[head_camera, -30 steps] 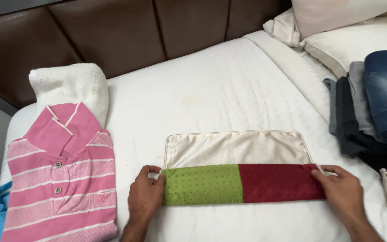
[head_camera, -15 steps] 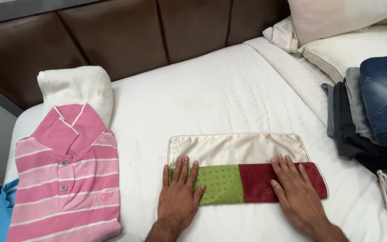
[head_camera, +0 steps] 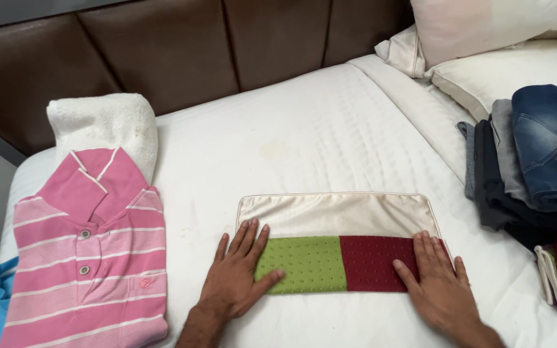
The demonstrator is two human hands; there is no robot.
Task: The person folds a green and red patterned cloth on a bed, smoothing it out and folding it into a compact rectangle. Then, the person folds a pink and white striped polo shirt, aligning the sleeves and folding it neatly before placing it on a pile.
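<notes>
left hand [head_camera: 234, 274] flat, palm down, fingers spread, pressing left end of folded cloth [head_camera: 336, 241]; thumb lies on green half. right hand [head_camera: 438, 283] flat too, fingers together and extended, pressing red end. neither grip pinches anything, both open and laid flat. cloth sits mid bed [head_camera: 330, 129], cream band on far side, green and red panel on near side. pink striped polo shirt [head_camera: 88, 258] folded at left, white towel [head_camera: 104, 125] behind it. stack of jeans [head_camera: 530, 154] at right, pillows [head_camera: 498, 45] beyond.

Both hands [head_camera: 330, 283] hide the folded cloth's [head_camera: 336, 241] lower corners.
</notes>
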